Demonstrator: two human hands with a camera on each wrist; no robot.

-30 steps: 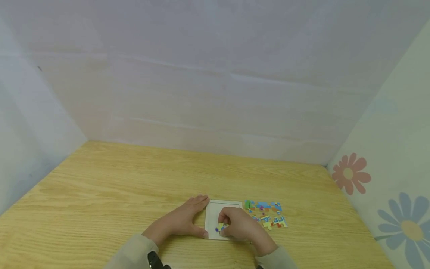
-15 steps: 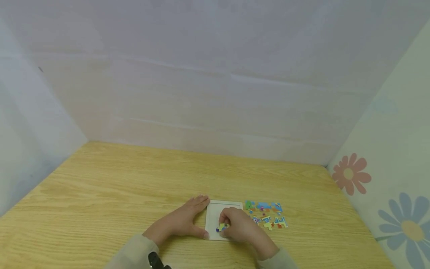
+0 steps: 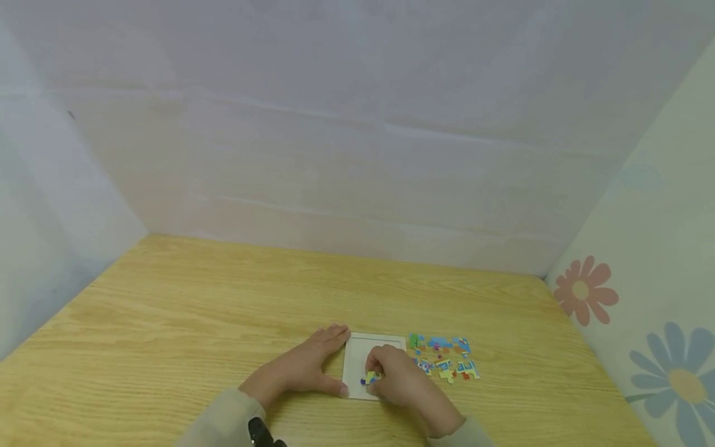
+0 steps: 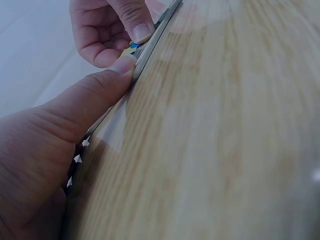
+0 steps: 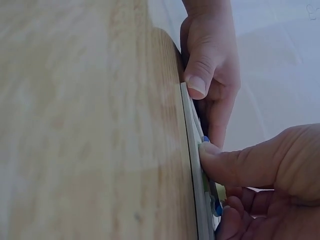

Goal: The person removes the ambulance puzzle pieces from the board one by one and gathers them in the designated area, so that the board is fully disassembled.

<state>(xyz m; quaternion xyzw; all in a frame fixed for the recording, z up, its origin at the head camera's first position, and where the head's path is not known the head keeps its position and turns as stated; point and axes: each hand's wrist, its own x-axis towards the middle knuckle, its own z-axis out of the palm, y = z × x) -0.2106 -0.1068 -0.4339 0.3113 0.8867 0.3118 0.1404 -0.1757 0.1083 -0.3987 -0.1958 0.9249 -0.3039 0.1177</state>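
In the head view a shallow white puzzle tray (image 3: 354, 357) with a raised rim lies flat on the table. My left hand (image 3: 310, 363) rests along its left side, thumb at the near left corner and fingers reaching to the far left corner. Over the near part of the tray, my right hand (image 3: 402, 379) pinches a small yellow and blue jigsaw piece (image 3: 370, 377) between thumb and fingers. The right wrist view shows that right thumb (image 5: 235, 162) low against the tray's edge (image 5: 192, 150). My right hand partly hides the piece and the tray's near right corner.
Several loose, colourful jigsaw pieces (image 3: 445, 369) lie in rough rows just right of the tray. The wooden table (image 3: 223, 298) stretches to a pale wall (image 3: 335, 155) behind, and a flower-patterned wall (image 3: 659, 298) stands on the right.
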